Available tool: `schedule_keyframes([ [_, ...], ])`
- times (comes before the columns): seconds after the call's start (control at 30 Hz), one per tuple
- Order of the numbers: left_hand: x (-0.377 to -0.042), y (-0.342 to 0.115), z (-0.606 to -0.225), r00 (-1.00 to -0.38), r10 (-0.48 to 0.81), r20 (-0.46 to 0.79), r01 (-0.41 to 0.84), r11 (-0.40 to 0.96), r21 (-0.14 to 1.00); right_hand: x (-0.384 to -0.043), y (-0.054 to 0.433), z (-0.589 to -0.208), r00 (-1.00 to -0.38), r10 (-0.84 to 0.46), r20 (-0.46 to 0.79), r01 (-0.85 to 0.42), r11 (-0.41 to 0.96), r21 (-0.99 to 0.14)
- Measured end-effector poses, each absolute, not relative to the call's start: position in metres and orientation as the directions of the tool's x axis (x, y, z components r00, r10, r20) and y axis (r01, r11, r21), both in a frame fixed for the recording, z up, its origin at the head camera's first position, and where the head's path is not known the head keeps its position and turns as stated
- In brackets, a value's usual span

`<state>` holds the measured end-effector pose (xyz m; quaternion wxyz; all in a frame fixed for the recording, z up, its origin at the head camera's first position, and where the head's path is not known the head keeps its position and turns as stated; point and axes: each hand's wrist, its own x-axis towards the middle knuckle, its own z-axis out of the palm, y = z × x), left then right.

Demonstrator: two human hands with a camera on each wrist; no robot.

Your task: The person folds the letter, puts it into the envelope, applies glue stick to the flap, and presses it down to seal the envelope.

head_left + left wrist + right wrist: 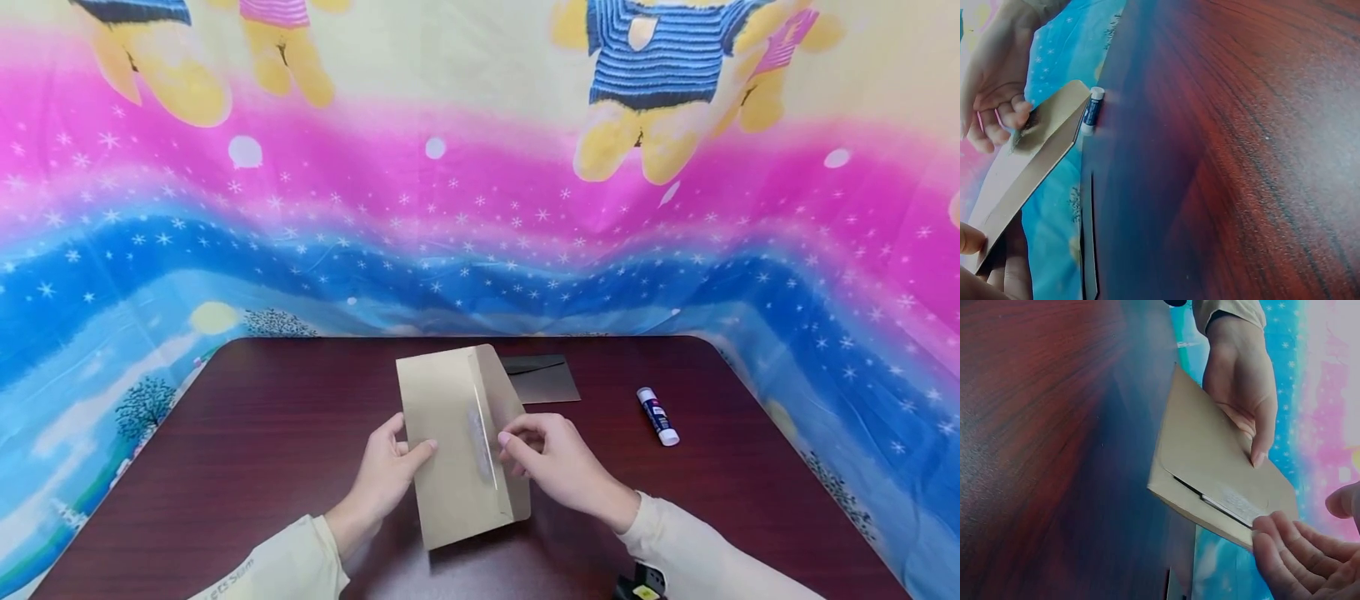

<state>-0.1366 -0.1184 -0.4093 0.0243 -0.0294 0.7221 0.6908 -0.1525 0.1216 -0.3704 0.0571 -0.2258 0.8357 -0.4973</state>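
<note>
A tan paper envelope [442,450] is held up over the table, its flap side lifted and a thin slit showing along it. My left hand [386,467] grips its left edge, thumb on the front face and fingers behind. A whitish patch [1235,501] shows on the paper near the slit. At the flap [498,392] on the other side is my right hand [562,462]. Its fingertips [1263,525] touch the paper close to the slit, with the thumb [1342,501] standing apart from them in the right wrist view.
A glue stick [657,417] with white ends and a dark label lies on the dark red-brown table [262,433] to the right. Behind the tan envelope lies a dark grey envelope [547,381], partly covered in the head view. A printed cloth [465,217] hangs around the table.
</note>
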Motion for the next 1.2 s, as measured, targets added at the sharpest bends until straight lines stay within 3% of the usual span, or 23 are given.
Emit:
schedule_keyframes([
  [0.17, -0.141, -0.119, -0.406, -0.997, -0.026, -0.077, -0.076, -0.055, 0.996, -0.149, 0.125, -0.371, -0.882, -0.446, 0.151, -0.338, 0.377, -0.862],
  [0.4, -0.141, -0.119, -0.397, -0.996, -0.057, -0.075, -0.073, -0.045, 0.996, -0.141, 0.126, -0.374, -0.857, -0.496, 0.139, -0.331, 0.323, -0.887],
  [0.7, -0.146, -0.124, -0.382, -0.993, -0.1, -0.06, -0.051, -0.084, 0.995, -0.13, 0.128, -0.385, -0.795, -0.607, -0.012, -0.281, 0.386, -0.879],
  [0.83, -0.146, -0.122, -0.379, -0.994, -0.096, -0.047, -0.035, -0.122, 0.992, -0.133, 0.128, -0.395, -0.78, -0.617, -0.102, -0.164, 0.359, -0.919],
  [1.07, -0.142, -0.115, -0.384, -0.996, -0.08, -0.045, -0.028, -0.199, 0.98, -0.138, 0.122, -0.405, -0.808, -0.568, -0.159, 0.124, 0.099, -0.987],
  [1.2, -0.138, -0.11, -0.389, -0.997, -0.074, -0.026, -0.01, -0.216, 0.976, -0.14, 0.12, -0.405, -0.822, -0.539, -0.183, 0.214, 0.006, -0.977],
])
